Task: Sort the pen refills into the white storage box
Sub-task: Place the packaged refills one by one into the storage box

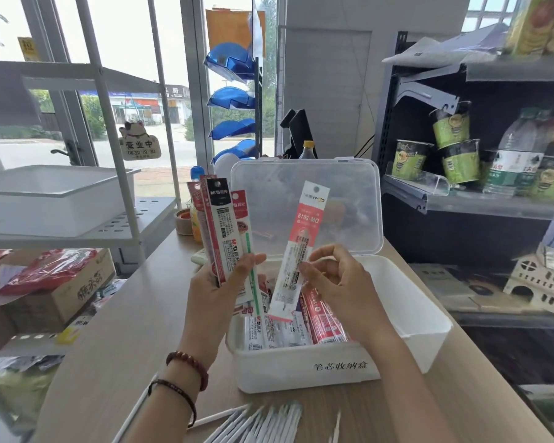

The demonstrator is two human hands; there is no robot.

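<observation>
On the wooden counter [135,314] stands one white box [301,369], its clear lid [304,199] raised upright at the far side; refill packs [288,330] lie side by side in its left part, too overlapped to count, while the right part shows bare white wall. The left hand [218,282] grips a fan [219,225] of at least four packs, held upright above the box's left edge, thumb across the front; two bracelets [189,367] circle that wrist. The right hand [336,276] pinches one pink pack [298,247] between thumb and fingertips, tilted over the box's middle, its lower end just above the packs inside. Many loose white refills [263,420] lie along the counter's near edge, apart from the box's front wall; bare wood stretches left of the box. The box's right wall sits near the counter's right edge; beyond it a shelf holds three green cups [451,135] and one bottle [515,155].
</observation>
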